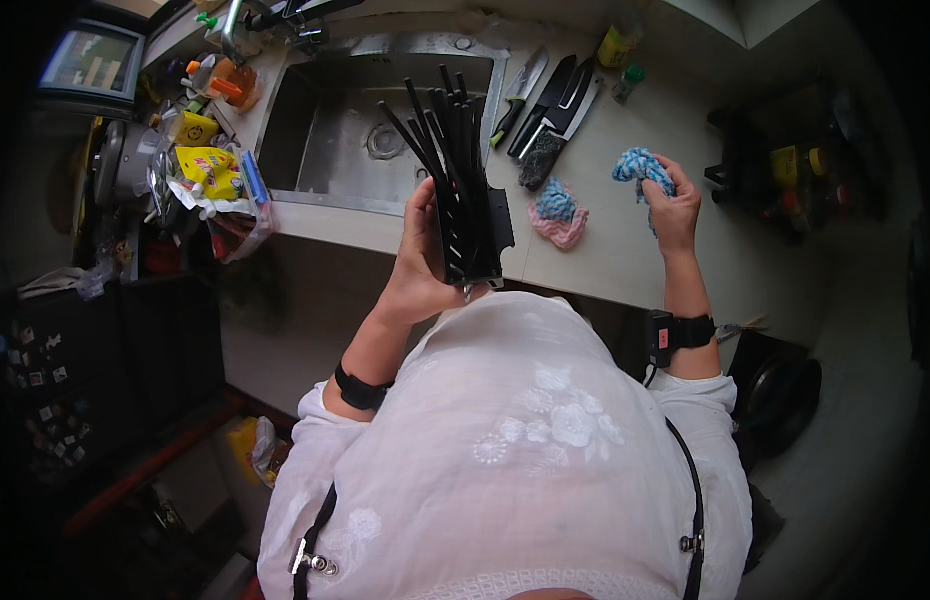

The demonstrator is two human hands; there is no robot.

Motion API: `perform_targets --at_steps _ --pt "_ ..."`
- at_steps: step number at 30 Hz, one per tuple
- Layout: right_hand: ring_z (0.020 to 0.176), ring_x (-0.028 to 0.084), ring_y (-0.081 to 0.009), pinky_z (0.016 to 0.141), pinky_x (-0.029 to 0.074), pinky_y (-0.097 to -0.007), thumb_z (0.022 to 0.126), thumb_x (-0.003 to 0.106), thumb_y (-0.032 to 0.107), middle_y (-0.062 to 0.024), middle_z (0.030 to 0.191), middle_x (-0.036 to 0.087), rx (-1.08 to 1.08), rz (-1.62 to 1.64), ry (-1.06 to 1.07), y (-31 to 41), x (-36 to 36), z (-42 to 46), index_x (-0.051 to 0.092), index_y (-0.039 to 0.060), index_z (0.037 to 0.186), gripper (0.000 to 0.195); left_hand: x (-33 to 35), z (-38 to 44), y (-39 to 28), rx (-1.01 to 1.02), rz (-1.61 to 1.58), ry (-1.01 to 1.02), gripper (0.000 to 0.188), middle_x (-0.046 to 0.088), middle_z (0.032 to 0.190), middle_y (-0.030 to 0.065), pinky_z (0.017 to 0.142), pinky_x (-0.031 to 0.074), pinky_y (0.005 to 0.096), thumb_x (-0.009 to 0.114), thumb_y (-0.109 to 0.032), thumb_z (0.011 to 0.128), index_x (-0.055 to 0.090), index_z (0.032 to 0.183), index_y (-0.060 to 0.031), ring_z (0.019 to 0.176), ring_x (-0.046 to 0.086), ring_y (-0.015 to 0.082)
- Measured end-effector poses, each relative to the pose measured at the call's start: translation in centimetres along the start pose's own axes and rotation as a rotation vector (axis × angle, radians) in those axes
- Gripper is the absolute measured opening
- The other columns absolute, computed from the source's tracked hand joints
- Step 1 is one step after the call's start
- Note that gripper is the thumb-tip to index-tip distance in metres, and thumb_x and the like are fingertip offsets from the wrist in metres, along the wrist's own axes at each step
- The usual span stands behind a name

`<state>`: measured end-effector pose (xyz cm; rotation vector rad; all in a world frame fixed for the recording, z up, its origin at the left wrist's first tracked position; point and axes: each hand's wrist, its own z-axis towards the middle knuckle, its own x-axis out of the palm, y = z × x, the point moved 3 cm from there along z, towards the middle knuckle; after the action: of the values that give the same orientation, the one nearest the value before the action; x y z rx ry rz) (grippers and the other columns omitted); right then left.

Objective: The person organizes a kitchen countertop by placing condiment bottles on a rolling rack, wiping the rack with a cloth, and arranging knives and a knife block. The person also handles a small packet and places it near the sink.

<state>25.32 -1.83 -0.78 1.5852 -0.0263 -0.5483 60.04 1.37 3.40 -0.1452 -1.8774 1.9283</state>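
My left hand (pixel 418 264) grips a black slotted chopstick holder (pixel 504 225) in front of my waist, by the sink's front right corner. A bundle of black chopsticks (pixel 437 124) fans out of its far end. My right hand (pixel 676 204) is closed on a bunched blue-and-white cloth (pixel 636 165) over the counter to the right. Between my hands, a crumpled blue-and-white cloth (pixel 556 201) lies on a pink one (pixel 562 231). Several knives (pixel 551 97) lie on the counter beside the sink, with a dark grey mesh scrubber (pixel 540 154) against their handles.
The stainless steel sink (pixel 300 135) is at the left, its faucet (pixel 232 34) behind it. Bottles (pixel 236 82) and a bin of packets (pixel 243 225) crowd its left side. A green-capped jar (pixel 627 82) stands at the back right. A dark rack with bottles (pixel 799 169) stands far right.
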Motion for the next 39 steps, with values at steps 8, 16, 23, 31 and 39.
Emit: perform_targets --at_steps 8,16,23,31,39 --pt "0.097 0.065 -0.0245 0.083 0.052 -0.0298 0.077 0.078 0.000 -0.0135 0.114 0.063 -0.527 -0.008 0.336 16.2 5.3 -7.7 0.066 0.0007 0.096 0.022 3.0 3.0 -0.4 0.087 0.083 0.017 0.119 0.037 0.143 0.0096 0.118 0.025 0.0393 0.081 0.001 0.056 0.015 0.153 -0.0096 0.139 0.035 0.0246" --pt "0.076 0.063 -0.0086 0.066 0.051 -0.0236 0.083 0.075 0.000 -0.0022 0.087 0.066 -0.095 0.292 0.330 13.0 5.9 -5.4 0.064 0.0018 0.093 0.015 4.7 3.2 -0.6 0.049 0.009 0.076 0.118 0.038 0.143 0.0099 0.116 0.027 0.0376 0.084 0.000 0.056 0.017 0.153 -0.0066 0.137 0.037 0.0239" --pt "0.107 0.061 -0.0127 0.095 0.051 -0.0275 0.078 0.073 -0.010 -0.0027 0.114 0.061 -0.020 0.479 0.559 14.5 4.7 -7.4 0.056 -0.0013 0.130 0.055 4.2 4.2 -0.7 0.171 0.050 0.043 0.120 0.035 0.148 0.0096 0.115 0.032 0.0390 0.083 0.003 0.056 0.014 0.154 -0.0080 0.139 0.037 0.0234" --pt "0.092 0.059 -0.0109 0.080 0.050 -0.0295 0.078 0.074 0.001 -0.0039 0.098 0.058 -0.043 0.440 0.347 13.6 4.7 -5.3 0.063 0.0038 0.085 0.014 6.1 5.1 -1.9 0.146 0.142 0.093 0.117 0.037 0.143 0.0077 0.113 0.034 0.0362 0.082 0.002 0.054 0.020 0.152 -0.0063 0.135 0.040 0.0230" --pt "0.063 0.052 -0.0055 0.053 0.042 -0.0214 0.080 0.071 -0.003 0.0040 0.074 0.054 0.133 0.542 0.392 13.7 3.3 -5.6 0.050 0.0089 0.078 0.024 6.0 5.9 -0.3 0.117 0.008 0.160 0.121 0.036 0.147 0.0089 0.117 0.026 0.0379 0.082 0.001 0.050 0.019 0.153 -0.0056 0.138 0.037 0.0244"
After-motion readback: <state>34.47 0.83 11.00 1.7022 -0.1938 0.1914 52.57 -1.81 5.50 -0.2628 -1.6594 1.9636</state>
